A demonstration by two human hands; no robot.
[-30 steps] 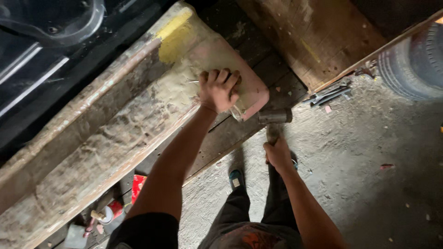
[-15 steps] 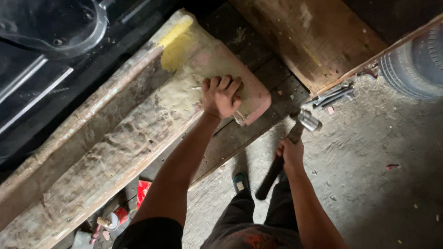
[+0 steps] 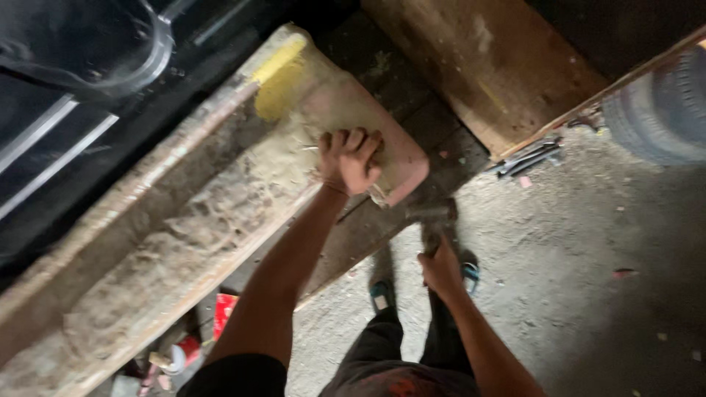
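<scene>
The long, rough panel caked in pale beige filler, with a yellow patch and a rounded pink end (image 3: 220, 213), lay slantwise across dark boards, and the left hand (image 3: 350, 158) sat on its pink end with the fingers (image 3: 356, 140) curled tight around a thin metal chisel-like tool (image 3: 376, 192), whose shaft poked out just below the knuckles. Just beyond that shaft the blurred metal head of a dark-handled hammer (image 3: 432, 220) hung close to the tool's end; whether they touched I could not tell. The right hand (image 3: 440, 268) gripped the handle from below, fingers wrapped shut around it. Under the fingers of that hand a blue-trimmed shoe (image 3: 380, 294) stood on the dusty grey concrete floor (image 3: 588, 294). Well off beyond the hammer lay a bundle of dark metal tools (image 3: 531, 157) beside a brown wooden board (image 3: 485, 66).
</scene>
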